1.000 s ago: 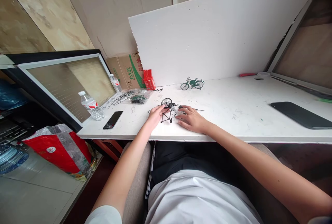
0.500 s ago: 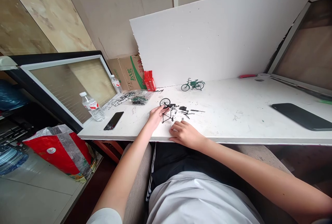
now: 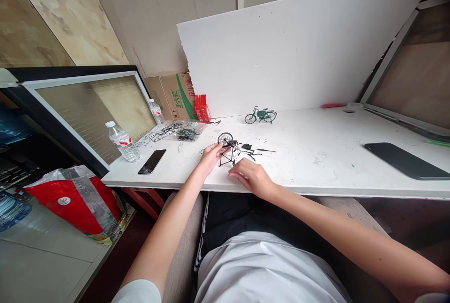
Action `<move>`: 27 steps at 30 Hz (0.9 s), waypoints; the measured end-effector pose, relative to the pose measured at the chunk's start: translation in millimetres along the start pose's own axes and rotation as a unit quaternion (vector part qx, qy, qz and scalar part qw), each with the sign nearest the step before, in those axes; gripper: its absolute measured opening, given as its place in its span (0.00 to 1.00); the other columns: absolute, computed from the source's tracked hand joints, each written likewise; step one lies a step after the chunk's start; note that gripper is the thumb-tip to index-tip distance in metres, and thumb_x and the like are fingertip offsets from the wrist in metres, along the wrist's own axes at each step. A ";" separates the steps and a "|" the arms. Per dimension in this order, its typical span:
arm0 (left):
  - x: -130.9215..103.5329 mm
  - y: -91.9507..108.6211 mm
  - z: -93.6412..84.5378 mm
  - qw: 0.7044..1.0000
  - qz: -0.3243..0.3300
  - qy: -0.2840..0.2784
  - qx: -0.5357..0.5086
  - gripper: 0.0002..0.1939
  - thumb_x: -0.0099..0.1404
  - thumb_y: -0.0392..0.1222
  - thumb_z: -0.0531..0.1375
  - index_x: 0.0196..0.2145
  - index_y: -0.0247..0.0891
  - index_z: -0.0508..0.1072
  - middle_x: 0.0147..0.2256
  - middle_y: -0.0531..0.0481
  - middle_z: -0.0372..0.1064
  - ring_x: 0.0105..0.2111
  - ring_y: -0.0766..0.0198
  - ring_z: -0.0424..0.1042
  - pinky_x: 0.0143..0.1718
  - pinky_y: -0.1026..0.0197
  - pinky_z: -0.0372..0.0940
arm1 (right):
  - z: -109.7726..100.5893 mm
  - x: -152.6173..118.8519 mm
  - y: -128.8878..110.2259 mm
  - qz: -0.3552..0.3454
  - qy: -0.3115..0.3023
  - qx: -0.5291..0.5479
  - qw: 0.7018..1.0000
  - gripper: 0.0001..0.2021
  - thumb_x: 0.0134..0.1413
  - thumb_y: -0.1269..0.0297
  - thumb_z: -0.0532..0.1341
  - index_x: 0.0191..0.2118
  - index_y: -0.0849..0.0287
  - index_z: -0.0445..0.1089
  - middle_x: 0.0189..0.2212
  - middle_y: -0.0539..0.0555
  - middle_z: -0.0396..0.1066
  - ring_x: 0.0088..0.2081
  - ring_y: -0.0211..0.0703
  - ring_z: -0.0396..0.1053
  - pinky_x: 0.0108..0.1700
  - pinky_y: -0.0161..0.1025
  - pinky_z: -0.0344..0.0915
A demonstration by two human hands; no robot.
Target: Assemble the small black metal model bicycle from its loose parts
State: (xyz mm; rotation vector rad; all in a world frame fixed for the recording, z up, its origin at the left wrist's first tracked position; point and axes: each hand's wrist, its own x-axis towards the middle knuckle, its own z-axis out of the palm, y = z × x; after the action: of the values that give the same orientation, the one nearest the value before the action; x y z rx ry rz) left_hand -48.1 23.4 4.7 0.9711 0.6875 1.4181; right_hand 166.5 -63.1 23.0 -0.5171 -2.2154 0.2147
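The left hand [image 3: 210, 157] grips a half-built black wire-frame model bicycle [image 3: 226, 148] standing on the white worktop [image 3: 316, 153]; the right hand [image 3: 251, 177], fingers curled loosely, rests just beside it, with small black loose parts [image 3: 250, 150] beyond

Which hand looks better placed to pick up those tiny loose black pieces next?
Probably the right hand: it hovers just short of the loose black pieces, while the left hand steadies the half-built bicycle.

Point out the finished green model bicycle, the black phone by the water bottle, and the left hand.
green model bicycle [image 3: 260, 115], head view, frame
black phone [image 3: 152, 161], head view, screen centre
left hand [image 3: 210, 155], head view, back of hand
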 end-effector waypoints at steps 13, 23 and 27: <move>-14.3 7.2 18.9 0.990 -0.025 -0.063 0.126 0.17 0.63 0.51 0.72 0.42 0.34 0.83 0.43 0.39 0.82 0.44 0.51 0.80 0.55 0.51 0.69 | -18.9 10.7 56.9 0.310 0.121 0.285 0.899 0.24 0.58 0.38 0.69 0.39 0.58 0.81 0.32 0.56 0.79 0.32 0.45 0.73 0.33 0.40 0.71; -18.2 10.0 22.5 0.976 -0.038 -0.126 0.176 0.22 0.63 0.55 0.71 0.46 0.34 0.82 0.48 0.40 0.81 0.49 0.51 0.79 0.61 0.47 0.66 | -12.4 8.7 57.2 0.306 0.115 0.248 0.912 0.23 0.58 0.38 0.68 0.38 0.57 0.79 0.33 0.54 0.77 0.29 0.41 0.67 0.31 0.39 0.65; -21.1 12.8 24.6 0.967 -0.045 -0.161 0.193 0.23 0.59 0.50 0.74 0.48 0.33 0.83 0.50 0.37 0.80 0.51 0.49 0.79 0.62 0.47 0.65 | -14.5 10.2 54.4 0.324 0.128 0.282 0.894 0.24 0.55 0.37 0.70 0.38 0.57 0.78 0.32 0.54 0.75 0.30 0.41 0.66 0.31 0.39 0.64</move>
State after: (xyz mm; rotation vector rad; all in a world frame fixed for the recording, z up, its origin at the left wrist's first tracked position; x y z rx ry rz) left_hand -34.5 -2.1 24.1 1.4199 0.7647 1.0301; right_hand 187.7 -10.0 21.8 -0.8750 -1.5496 1.0410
